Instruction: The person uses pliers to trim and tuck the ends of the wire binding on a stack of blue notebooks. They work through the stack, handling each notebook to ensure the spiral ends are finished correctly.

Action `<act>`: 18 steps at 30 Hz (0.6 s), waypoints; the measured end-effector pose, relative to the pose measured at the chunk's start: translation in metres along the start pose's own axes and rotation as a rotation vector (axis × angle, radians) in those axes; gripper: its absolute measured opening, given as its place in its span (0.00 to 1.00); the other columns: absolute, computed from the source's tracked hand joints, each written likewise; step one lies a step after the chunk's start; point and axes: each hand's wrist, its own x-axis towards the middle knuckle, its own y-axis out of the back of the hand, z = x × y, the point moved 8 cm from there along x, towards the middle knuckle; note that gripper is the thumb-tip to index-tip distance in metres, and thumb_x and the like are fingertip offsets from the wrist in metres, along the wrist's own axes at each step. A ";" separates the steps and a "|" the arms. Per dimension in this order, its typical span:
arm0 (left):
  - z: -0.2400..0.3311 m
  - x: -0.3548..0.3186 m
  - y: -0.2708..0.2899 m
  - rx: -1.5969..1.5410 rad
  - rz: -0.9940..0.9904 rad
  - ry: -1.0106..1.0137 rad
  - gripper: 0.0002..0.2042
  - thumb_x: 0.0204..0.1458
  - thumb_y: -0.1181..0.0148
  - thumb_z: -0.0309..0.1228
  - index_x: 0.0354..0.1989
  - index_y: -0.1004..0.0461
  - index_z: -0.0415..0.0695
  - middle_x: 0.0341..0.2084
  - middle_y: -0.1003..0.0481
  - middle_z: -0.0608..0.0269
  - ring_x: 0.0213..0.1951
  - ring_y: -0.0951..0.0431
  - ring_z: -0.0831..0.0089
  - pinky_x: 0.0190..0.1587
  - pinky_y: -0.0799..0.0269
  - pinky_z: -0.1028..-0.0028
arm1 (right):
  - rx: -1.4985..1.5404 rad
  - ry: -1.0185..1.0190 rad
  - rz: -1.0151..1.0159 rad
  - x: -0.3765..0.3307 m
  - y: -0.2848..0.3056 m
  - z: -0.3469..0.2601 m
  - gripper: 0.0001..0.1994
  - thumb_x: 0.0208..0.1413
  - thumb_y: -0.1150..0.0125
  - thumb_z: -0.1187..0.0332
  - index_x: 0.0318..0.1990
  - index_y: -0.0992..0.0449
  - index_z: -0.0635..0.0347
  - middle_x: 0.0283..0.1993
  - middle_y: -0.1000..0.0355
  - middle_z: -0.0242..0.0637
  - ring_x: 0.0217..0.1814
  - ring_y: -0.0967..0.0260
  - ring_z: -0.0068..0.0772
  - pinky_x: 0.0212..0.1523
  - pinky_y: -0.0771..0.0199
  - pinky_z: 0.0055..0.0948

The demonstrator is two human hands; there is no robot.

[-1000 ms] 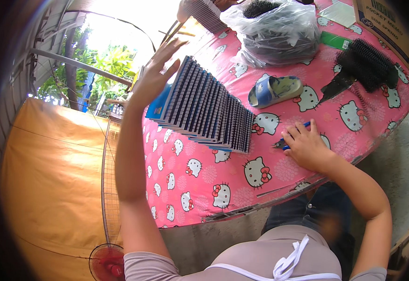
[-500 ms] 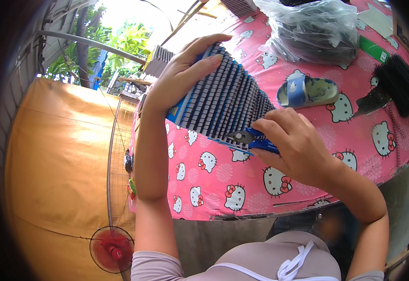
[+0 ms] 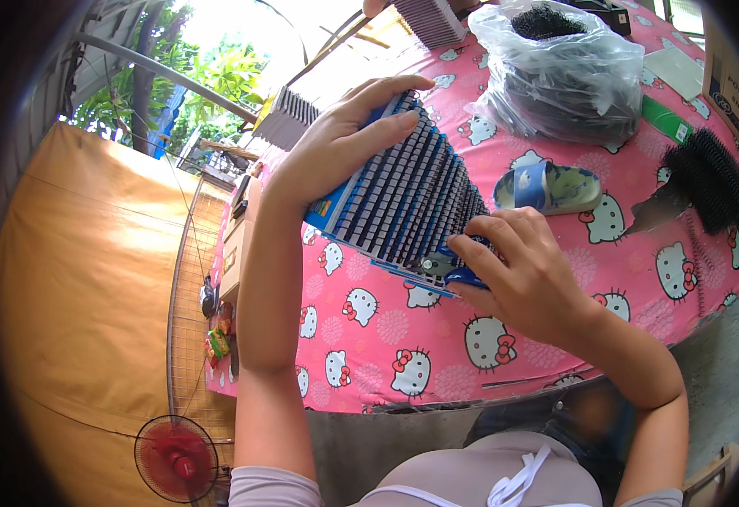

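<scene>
A thick stack of thin blue-edged pieces [image 3: 403, 186], its side showing rows of small grey blocks and dark gaps, is tilted over the table. My left hand [image 3: 344, 135] is closed on its upper left end, thumb on the near face and fingers over the far edge. Blue-handled nippers [image 3: 467, 277] are gripped in my right hand [image 3: 526, 266]. Their metal jaws lie against the stack's lower right corner; whether they bite on anything is too small to tell. My right fingers partly hide the handles.
Pink cartoon-cat cloth covers the table [image 3: 454, 384]. Beyond my right hand lie a blue-and-cream slipper [image 3: 547, 188], a black bristly bundle [image 3: 712, 182] and a clear plastic bag [image 3: 555, 84] of dark material. Grey stacks [image 3: 429, 21] stand farther back. A red fan [image 3: 177, 459] is at lower left.
The nippers have shifted slightly down along the stack's lower corner, and my right hand has turned a little. My left hand keeps its hold. The whole view has shifted slightly.
</scene>
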 end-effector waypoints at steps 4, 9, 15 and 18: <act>-0.002 0.001 0.000 -0.018 -0.007 -0.020 0.22 0.54 0.47 0.44 0.55 0.31 0.49 0.52 0.31 0.54 0.58 0.36 0.62 0.61 0.45 0.67 | 0.084 -0.032 -0.038 0.002 -0.006 0.003 0.21 0.41 0.32 0.62 0.43 0.28 0.59 0.40 0.34 0.38 0.44 0.36 0.41 0.44 0.36 0.43; 0.000 -0.001 -0.002 -0.008 -0.049 0.032 0.24 0.54 0.49 0.41 0.57 0.34 0.42 0.55 0.33 0.60 0.59 0.38 0.71 0.62 0.48 0.71 | 0.194 -0.076 -0.155 0.011 -0.002 0.012 0.19 0.41 0.32 0.62 0.41 0.28 0.56 0.38 0.33 0.36 0.42 0.34 0.38 0.42 0.36 0.39; -0.004 -0.002 -0.001 0.014 -0.034 0.035 0.24 0.54 0.49 0.41 0.57 0.33 0.43 0.54 0.32 0.60 0.58 0.38 0.70 0.62 0.48 0.71 | 0.064 0.004 -0.043 0.012 0.002 0.002 0.18 0.41 0.30 0.61 0.39 0.25 0.58 0.36 0.30 0.37 0.39 0.31 0.36 0.40 0.33 0.35; 0.001 0.000 -0.002 0.029 -0.033 -0.003 0.23 0.55 0.50 0.41 0.57 0.34 0.43 0.55 0.33 0.60 0.58 0.38 0.70 0.62 0.48 0.70 | 0.692 -0.381 -0.331 0.007 -0.020 0.035 0.14 0.46 0.32 0.61 0.35 0.23 0.62 0.30 0.28 0.37 0.32 0.30 0.29 0.35 0.30 0.34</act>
